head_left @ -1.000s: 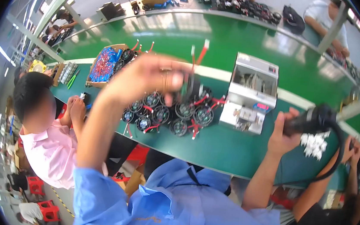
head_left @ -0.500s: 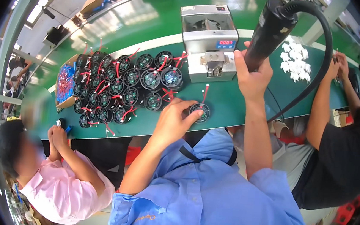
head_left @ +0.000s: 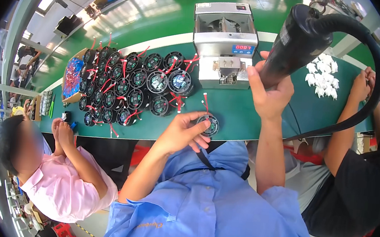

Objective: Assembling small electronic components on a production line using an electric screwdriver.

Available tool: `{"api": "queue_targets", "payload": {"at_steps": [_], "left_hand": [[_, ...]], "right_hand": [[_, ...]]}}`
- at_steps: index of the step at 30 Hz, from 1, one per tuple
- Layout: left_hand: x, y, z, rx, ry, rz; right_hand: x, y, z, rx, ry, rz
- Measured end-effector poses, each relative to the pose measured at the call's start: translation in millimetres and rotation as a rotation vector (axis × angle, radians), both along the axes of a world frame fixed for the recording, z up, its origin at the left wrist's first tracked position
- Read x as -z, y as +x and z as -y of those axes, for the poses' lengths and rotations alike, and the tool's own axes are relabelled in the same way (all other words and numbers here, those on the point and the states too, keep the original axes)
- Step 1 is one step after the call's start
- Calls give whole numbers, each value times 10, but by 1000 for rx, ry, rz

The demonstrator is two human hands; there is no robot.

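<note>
My left hand (head_left: 180, 134) grips a small round black fan-like part (head_left: 213, 127) at the near edge of the green table, thumb over its rim. A green circuit board shows faintly inside that part, and red wires with a white connector stick out from its far side. Wrapped in my right hand (head_left: 272, 98) is a thick black electric screwdriver (head_left: 298, 40), hanging from above with a heavy cable at its top. Its lower tip is hidden behind my fingers. Left of my hands, several similar round parts (head_left: 159, 105) with red wires stand in packed rows.
Beyond my hands stands a grey screw-feeding machine (head_left: 225, 39) with a red display. White plastic pieces (head_left: 323, 78) lie in a pile at the right. A cardboard box (head_left: 72, 77) of blue and red bits sits far left. Co-workers sit on both sides; a black cable (head_left: 359, 116) loops at right.
My left hand has drawn the round part slightly toward me, to the table's edge, with more fingers curled beneath it. The screwdriver's top sits a little farther right in view.
</note>
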State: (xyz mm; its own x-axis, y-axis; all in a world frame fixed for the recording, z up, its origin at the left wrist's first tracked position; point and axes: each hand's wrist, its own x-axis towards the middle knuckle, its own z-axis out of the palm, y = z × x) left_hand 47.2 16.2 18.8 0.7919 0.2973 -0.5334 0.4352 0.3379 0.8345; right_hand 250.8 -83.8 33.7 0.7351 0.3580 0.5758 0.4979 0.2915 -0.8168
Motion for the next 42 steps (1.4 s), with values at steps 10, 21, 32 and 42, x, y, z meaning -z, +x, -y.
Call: {"api": "queue_targets", "payload": {"at_steps": [10,21,32,42], "left_hand": [[-177,-43,41,-31,-80,209],[-765,-50,165,-98,-10,559],[-653,-141,-10,49,732,470],[-581,-57,32,-42,-21,738]], "right_hand": [[-337,-307,452,-348,-85,-66],[-502,-889,419,-366,-149,-283],[-399,-1102,288,-292,-137,-319],[-401,-1032,317,-319,-183,-310]]}}
